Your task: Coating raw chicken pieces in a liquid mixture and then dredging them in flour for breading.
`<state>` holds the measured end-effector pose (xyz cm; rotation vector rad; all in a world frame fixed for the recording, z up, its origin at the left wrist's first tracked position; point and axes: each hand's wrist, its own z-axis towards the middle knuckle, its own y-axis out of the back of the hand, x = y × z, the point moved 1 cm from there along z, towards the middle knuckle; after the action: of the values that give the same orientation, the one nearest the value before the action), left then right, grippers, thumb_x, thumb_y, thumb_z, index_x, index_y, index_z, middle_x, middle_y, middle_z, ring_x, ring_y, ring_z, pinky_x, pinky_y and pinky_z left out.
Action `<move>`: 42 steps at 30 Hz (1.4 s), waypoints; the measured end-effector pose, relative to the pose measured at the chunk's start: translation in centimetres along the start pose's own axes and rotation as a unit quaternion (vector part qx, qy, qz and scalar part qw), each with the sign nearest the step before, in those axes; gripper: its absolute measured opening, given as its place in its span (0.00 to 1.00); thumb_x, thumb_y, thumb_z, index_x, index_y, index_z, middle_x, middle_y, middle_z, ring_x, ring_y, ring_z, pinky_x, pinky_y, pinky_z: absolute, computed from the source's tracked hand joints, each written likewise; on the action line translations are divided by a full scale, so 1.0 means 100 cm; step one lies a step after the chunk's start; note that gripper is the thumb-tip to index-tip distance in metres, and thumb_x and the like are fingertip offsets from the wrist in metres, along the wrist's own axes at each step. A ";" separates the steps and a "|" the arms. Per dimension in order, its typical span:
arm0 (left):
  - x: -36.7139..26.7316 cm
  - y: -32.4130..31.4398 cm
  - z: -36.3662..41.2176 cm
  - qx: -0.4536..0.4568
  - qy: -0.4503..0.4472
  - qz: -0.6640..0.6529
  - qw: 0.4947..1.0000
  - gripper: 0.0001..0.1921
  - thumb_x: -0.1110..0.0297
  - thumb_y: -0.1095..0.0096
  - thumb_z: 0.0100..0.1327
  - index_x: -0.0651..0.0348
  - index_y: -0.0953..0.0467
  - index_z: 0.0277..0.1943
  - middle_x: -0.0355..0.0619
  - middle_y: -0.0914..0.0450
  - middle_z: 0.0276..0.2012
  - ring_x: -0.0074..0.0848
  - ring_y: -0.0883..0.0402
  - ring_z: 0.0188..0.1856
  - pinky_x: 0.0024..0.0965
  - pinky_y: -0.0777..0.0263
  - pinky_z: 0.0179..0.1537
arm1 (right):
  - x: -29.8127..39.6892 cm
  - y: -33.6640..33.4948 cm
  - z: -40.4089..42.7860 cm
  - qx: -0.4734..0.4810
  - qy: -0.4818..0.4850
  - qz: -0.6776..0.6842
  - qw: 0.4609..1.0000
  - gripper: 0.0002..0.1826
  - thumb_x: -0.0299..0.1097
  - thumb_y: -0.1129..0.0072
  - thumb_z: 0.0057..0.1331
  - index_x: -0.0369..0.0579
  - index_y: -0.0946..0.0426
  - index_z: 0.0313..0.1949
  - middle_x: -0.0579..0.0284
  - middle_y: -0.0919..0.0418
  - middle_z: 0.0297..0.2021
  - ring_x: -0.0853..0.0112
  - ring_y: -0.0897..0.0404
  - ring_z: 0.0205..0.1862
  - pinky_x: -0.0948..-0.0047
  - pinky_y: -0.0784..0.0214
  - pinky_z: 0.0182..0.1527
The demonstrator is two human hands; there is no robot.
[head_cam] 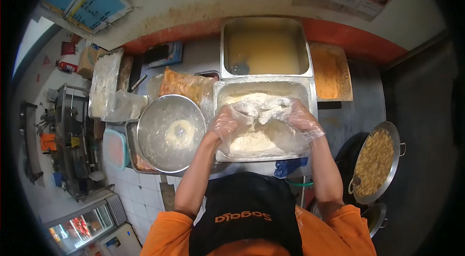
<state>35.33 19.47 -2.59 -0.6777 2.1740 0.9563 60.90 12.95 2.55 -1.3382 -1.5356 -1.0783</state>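
Both of my hands are in clear plastic gloves and held over a steel pan [266, 157] of white flour [250, 143]. My left hand [229, 120] is in the pan's left half, its fingers curled and caked with flour. From the other side my right hand [303, 116] reaches in, its fingers also white. Between them are flour-coated food pieces [267, 112], apparently meat, gripped at both sides. Flour hides their exact shape and where fingers end. Loose flour lies below and behind my hands.
Behind stands a steel pan [222, 49] of cloudy yellowish liquid; right of it, a tray [348, 74] of orange powder. At left are a steel bowl [152, 125] with batter remnants and a bag of raw meat [185, 83]. A wok [394, 176] of frying food stands at right.
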 end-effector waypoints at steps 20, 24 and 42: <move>0.047 -0.045 0.029 0.055 0.108 -0.273 0.954 0.28 0.49 0.52 0.76 0.52 0.33 0.73 0.44 0.35 0.74 0.32 0.38 0.74 0.37 0.49 0.74 | -0.079 0.010 0.022 0.102 -0.074 -0.199 0.972 0.41 0.46 0.32 0.62 0.31 0.34 0.66 0.38 0.20 0.53 0.58 0.23 0.58 0.61 0.33 0.64; 0.082 -0.093 0.039 -0.006 0.146 -0.180 0.973 0.34 0.42 0.45 0.72 0.59 0.29 0.70 0.45 0.29 0.69 0.34 0.32 0.69 0.38 0.40 0.69 | -0.134 -0.017 0.016 0.195 -0.209 -0.432 0.855 0.32 0.33 0.32 0.61 0.31 0.31 0.62 0.48 0.19 0.49 0.68 0.21 0.48 0.67 0.26 0.51; 0.034 -0.074 0.141 -0.031 0.130 -0.219 0.967 0.37 0.40 0.57 0.76 0.64 0.37 0.73 0.49 0.33 0.71 0.34 0.35 0.71 0.39 0.42 0.70 | -0.201 -0.005 0.106 -0.061 -0.194 0.204 0.958 0.15 0.31 0.41 0.69 0.47 0.24 0.54 0.66 0.21 0.46 0.75 0.20 0.45 0.71 0.25 0.50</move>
<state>43.15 25.40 -15.55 -1.3119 2.0836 0.7313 62.15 17.05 -19.78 -1.9396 -1.3811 -0.6840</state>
